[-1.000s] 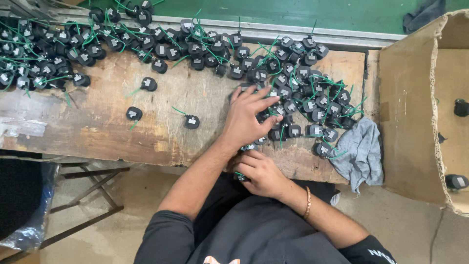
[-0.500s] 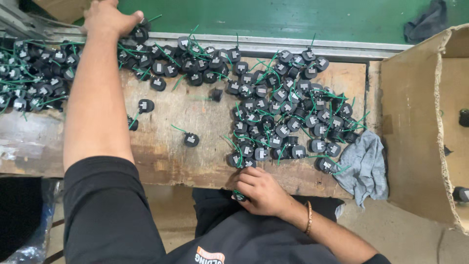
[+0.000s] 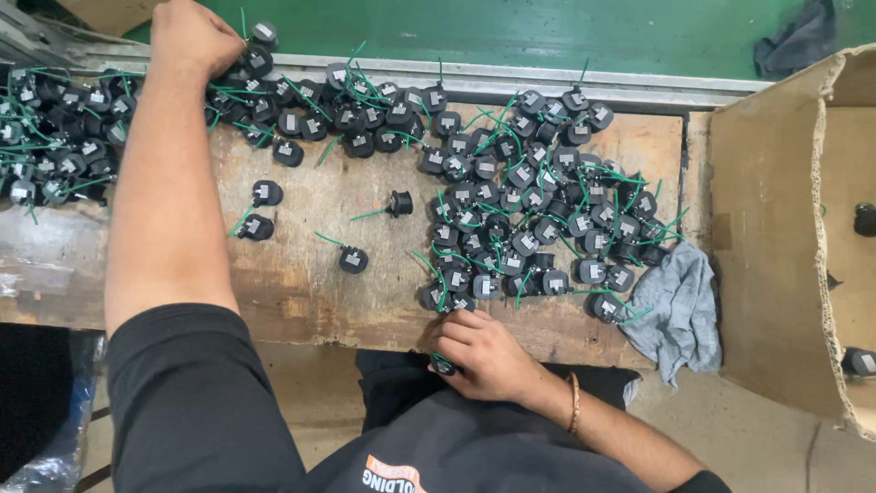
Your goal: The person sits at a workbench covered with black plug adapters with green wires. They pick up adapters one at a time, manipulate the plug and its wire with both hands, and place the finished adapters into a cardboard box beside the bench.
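My left hand (image 3: 193,38) clenches over parts (image 3: 538,210) at the counter's (image 3: 310,283) far edge; right hand (image 3: 479,351) pinches one part (image 3: 444,367).

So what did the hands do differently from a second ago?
The left hand left the big heap of small black parts with green wires, swung out to the far left and now rests on the parts along the bench's back edge. The right hand stayed at the near edge of the wooden bench, closed on one black part. The grey rag and cardboard box didn't move.
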